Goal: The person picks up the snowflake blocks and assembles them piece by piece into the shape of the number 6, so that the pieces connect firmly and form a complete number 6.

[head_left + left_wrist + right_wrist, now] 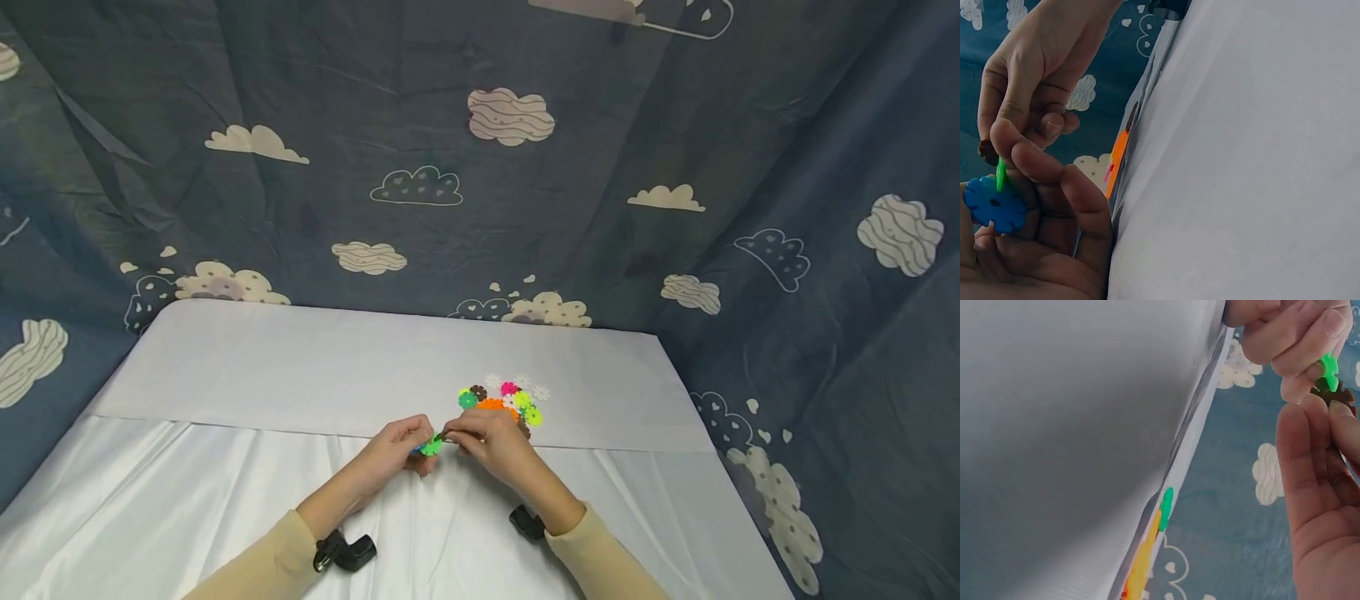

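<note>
Together, both hands meet above the white table (300, 375), near the pile of loose discs (504, 400). Left hand (393, 454) pinches a blue disc (992, 203); right hand (487, 442) pinches a green disc (432, 446) edge-on against it, slots lined up for joining.

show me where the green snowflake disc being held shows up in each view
Head: green snowflake disc sits low centre, pinched between left hand and right hand.
Left wrist: seen edge-on at far left, slotted into a blue disc.
Right wrist: at the upper right, joined to a brown disc.
Shared landmark: the pile of loose discs on the white cloth, an orange-green streak in both wrist views.
</note>
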{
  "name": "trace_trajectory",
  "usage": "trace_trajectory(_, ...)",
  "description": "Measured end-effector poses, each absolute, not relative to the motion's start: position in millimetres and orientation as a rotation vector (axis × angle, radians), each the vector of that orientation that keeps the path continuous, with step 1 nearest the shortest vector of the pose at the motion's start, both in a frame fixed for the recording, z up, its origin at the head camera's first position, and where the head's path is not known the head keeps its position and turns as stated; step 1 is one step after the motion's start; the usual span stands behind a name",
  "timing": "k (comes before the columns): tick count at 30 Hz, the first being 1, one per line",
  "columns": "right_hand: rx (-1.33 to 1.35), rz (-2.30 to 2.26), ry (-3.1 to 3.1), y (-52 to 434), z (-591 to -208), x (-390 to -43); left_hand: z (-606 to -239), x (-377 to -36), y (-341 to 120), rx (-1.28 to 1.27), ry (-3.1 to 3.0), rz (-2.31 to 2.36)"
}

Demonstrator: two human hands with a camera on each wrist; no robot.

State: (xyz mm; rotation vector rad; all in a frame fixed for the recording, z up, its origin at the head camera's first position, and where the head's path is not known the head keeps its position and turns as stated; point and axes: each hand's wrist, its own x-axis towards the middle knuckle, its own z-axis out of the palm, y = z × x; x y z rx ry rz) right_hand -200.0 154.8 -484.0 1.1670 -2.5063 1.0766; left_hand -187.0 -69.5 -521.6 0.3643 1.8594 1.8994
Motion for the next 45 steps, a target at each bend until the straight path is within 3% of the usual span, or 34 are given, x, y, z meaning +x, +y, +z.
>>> trace_trajectory(7,1.072,1.045,-2.673,166,-480,-209,-521,-185,-69,0.313,1.775,1.956)
trace_trajectory(13,0.57,0.99,-2.882,185,-474,-232,-521,-188,-69,0.288,1.723,2.027)
trace_trajectory(16,0.442,0.798,-3.012,183,-474,-247,-522,-189,-70,0.274,1.733,2.042)
trace_trajectory(29,0.511,0.348,-3.107,157,-488,-272,-520,-190,-74,0.266,1.367,2.186)
trace_trajectory(33,0.501,0.462,-3.06,163,-488,-268,-519,-188,-75,0.321,1.251,2.21)
trace_trajectory(40,0.469,1.33,-2.931,170,-472,-238,-522,-187,-70,0.333,1.49,2.137)
trace_trajectory(45,0.467,1.523,-2.832,164,-463,-220,-522,-186,-65,0.361,1.683,2.063)
